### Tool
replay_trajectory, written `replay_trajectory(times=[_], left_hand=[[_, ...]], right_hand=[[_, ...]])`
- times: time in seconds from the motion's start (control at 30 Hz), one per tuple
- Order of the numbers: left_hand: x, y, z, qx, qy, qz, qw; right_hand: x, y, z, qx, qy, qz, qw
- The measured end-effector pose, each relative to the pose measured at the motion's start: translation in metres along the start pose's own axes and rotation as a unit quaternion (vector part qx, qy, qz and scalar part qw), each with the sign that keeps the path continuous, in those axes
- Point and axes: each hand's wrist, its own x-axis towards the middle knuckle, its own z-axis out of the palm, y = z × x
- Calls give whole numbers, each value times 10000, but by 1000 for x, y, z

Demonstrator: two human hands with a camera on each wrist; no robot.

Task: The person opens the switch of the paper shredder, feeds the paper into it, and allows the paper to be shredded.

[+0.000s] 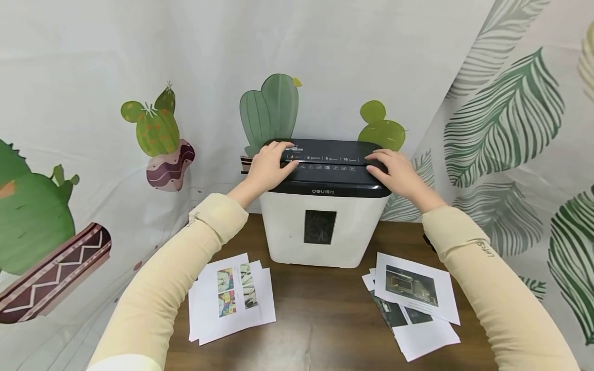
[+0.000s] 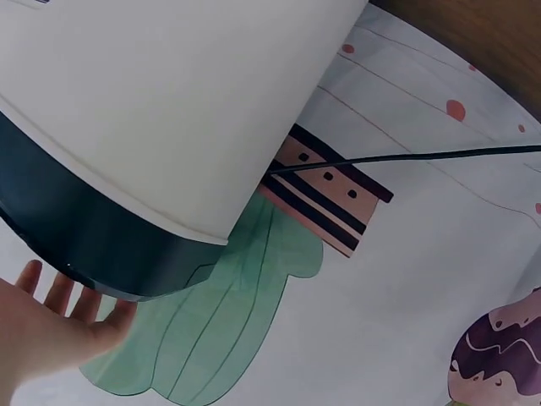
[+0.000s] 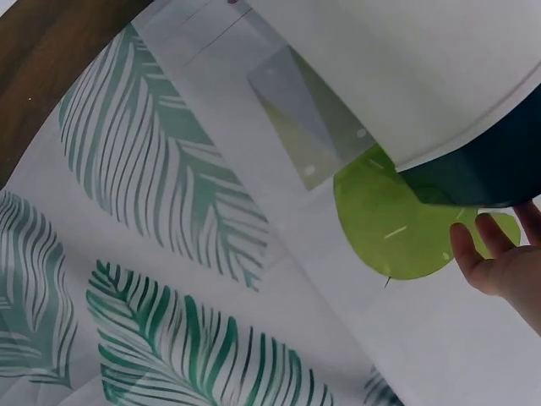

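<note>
A white paper shredder (image 1: 287, 221) with a dark top (image 1: 343, 178) stands upright at the back of the table, a small dark window (image 1: 320, 226) in its front. My left hand (image 1: 268, 167) rests on the left end of that top, its fingers spread loosely over the surface. At the opposite end my right hand (image 1: 394, 169) touches the top the same way. In the left wrist view, the left fingertips (image 2: 87, 304) meet the edge of the dark top. The right fingers (image 3: 490, 241) lie beside its edge in the right wrist view; some are cut off by the frame.
Printed sheets (image 1: 209, 312) lie in a loose pile on the wooden table (image 1: 320, 309), front left. Another pile of printed sheets (image 1: 447, 304) lies front right. A black cord (image 2: 439, 156) runs out beside the shredder. Patterned cloth (image 1: 204, 51) hangs behind.
</note>
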Motion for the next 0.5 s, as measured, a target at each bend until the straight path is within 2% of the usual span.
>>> replay_trajectory(times=[0.1, 0.27, 0.37, 0.5], left_hand=[[3, -2, 0, 38, -73, 106, 9999], [12, -4, 0, -152, -450, 566, 9973], [18, -4, 0, -151, -648, 688, 9954], [23, -3, 0, 42, -790, 550, 9954]], right_hand=[[7, -2, 4, -263, -155, -75, 9995], [10, -3, 5, -665, -726, 155, 9950], [9, -2, 5, -537, -926, 315, 9938], [8, 2, 7, -257, -921, 393, 9946]])
